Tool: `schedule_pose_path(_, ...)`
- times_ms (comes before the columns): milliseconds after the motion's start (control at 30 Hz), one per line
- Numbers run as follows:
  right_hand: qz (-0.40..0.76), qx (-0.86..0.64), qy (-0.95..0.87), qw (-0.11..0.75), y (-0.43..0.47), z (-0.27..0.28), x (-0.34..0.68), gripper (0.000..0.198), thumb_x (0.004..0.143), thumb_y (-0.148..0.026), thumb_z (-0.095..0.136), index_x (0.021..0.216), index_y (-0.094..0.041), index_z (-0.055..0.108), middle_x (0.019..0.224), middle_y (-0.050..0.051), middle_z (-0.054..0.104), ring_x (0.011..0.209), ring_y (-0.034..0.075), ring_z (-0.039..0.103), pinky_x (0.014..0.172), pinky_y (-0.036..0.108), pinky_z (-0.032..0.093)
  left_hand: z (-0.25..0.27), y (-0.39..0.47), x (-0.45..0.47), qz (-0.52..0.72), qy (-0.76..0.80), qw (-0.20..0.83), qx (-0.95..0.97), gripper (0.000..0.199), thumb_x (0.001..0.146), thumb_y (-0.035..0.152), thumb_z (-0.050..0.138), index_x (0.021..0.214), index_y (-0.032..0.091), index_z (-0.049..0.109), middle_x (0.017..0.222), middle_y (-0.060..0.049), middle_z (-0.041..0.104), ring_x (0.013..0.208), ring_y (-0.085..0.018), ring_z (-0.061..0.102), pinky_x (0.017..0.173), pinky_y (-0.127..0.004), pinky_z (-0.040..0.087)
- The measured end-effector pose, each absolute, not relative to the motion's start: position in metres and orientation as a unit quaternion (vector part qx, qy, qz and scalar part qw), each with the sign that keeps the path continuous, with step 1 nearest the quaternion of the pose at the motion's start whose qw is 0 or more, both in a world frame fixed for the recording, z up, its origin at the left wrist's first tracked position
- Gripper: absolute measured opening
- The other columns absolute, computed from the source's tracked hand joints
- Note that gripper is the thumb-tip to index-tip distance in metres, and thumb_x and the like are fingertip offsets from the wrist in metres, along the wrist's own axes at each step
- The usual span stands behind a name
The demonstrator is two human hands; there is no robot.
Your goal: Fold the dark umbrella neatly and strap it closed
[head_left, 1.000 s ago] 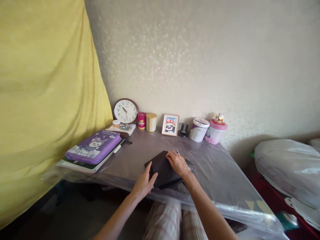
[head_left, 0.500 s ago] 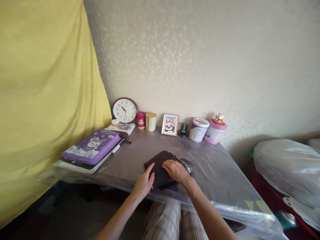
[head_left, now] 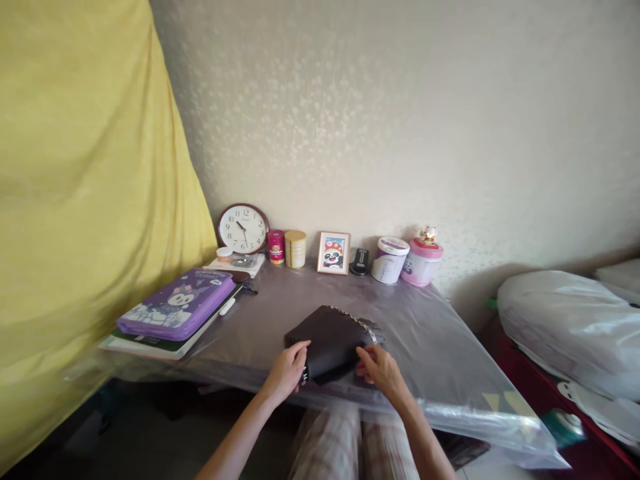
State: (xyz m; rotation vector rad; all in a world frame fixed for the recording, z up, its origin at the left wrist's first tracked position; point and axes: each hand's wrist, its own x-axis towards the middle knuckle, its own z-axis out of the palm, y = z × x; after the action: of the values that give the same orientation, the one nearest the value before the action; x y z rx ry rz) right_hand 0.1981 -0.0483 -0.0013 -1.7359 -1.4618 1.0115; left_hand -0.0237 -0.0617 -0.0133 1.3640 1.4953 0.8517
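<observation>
A flat black bag (head_left: 327, 340) lies near the table's front edge, with a chain-like patterned strap along its far right side. My left hand (head_left: 287, 370) is closed on its near left corner, the index finger lying over the top. A small shiny piece shows beside those fingertips. At the bag's right edge, my right hand (head_left: 380, 368) pinches the black material between thumb and fingers. The undersides of both grips are hidden.
On the plastic-covered table (head_left: 425, 353) a purple case (head_left: 183, 303) rests on books at left. Along the wall stand a clock (head_left: 243, 229), a framed panda picture (head_left: 334, 253), a black object (head_left: 360, 262) and several canisters (head_left: 390, 260). A yellow curtain (head_left: 90, 167) hangs at left.
My right hand has moved from the top of the bag to its right edge. My left index finger has bent down onto the left side. The view has shifted slightly.
</observation>
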Motion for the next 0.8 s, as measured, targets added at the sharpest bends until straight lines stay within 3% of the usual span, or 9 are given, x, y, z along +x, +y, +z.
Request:
schedule_pose_path(67, 0.483, -0.638, -0.459, 0.386, -0.052, -0.009, 0.195, 0.029, 0.072, -0.042, 0.061, 0.088, -0.019, 0.054, 0.074, 0.006, 0.068, 0.069, 0.023, 0.067, 0.053, 0.029, 0.051, -0.01, -0.065, -0.021, 0.345, 0.612, 0.389, 0.595, 0.046, 0.089, 0.035, 0.029, 0.123, 0.013, 0.051, 0.053, 0.001, 0.058, 0.042, -0.013, 0.056, 0.039, -0.021, 0.042)
schedule_pose_path(133, 0.531, -0.612, -0.39, 0.438, -0.054, -0.012, 0.191, 0.04, 0.066, -0.043, 0.067, 0.093, -0.018, 0.053, 0.079, 0.006, 0.068, 0.074, 0.025, 0.067, 0.054, 0.031, 0.053, -0.005, -0.07, -0.017, 0.351, 0.606, 0.296, 0.65, 0.044, 0.089, 0.033, 0.029, 0.116, 0.013, 0.057, 0.07, -0.005, 0.068, 0.057, -0.015, 0.064, 0.055, -0.024, 0.05)
schedule_pose_path(200, 0.554, -0.591, -0.342, 0.475, -0.056, -0.014, 0.186, 0.046, 0.062, -0.044, 0.07, 0.095, -0.018, 0.053, 0.08, 0.006, 0.067, 0.076, 0.026, 0.067, 0.054, 0.033, 0.054, 0.0, -0.076, -0.012, 0.355, 0.586, 0.206, 0.699, 0.041, 0.09, 0.03, 0.03, 0.113, 0.013, 0.059, 0.089, -0.01, 0.07, 0.078, -0.018, 0.067, 0.072, -0.027, 0.05)
schedule_pose_path(267, 0.565, -0.578, -0.311, 0.499, -0.058, -0.017, 0.182, 0.048, 0.059, -0.047, 0.071, 0.093, -0.018, 0.055, 0.081, 0.006, 0.067, 0.076, 0.026, 0.067, 0.053, 0.033, 0.054, 0.004, -0.082, -0.007, 0.351, 0.565, 0.135, 0.734, 0.04, 0.091, 0.027, 0.029, 0.114, 0.013, 0.058, 0.099, -0.012, 0.069, 0.089, -0.019, 0.066, 0.078, -0.028, 0.049)
schedule_pose_path(533, 0.582, -0.525, -0.227, 0.578, -0.054, -0.039, 0.176, 0.047, 0.056, -0.043, 0.075, 0.095, -0.018, 0.062, 0.064, 0.0, 0.064, 0.065, 0.02, 0.064, 0.053, 0.029, 0.053, 0.007, -0.111, 0.017, 0.307, 0.509, -0.087, 0.8, 0.037, 0.091, 0.021, 0.031, 0.117, 0.013, 0.055, 0.077, -0.008, 0.066, 0.067, -0.018, 0.064, 0.063, -0.029, 0.052)
schedule_pose_path(800, 0.669, -0.455, -0.149, 0.568, -0.044, -0.021, 0.165, 0.037, 0.061, -0.038, 0.072, 0.088, -0.014, 0.064, 0.067, 0.005, 0.07, 0.066, 0.023, 0.067, 0.058, 0.032, 0.054, 0.0, -0.129, 0.031, 0.316, 0.485, -0.182, 0.795, 0.034, 0.089, 0.025, 0.038, 0.116, 0.015, 0.057, 0.083, -0.01, 0.063, 0.071, -0.021, 0.063, 0.065, -0.034, 0.053)
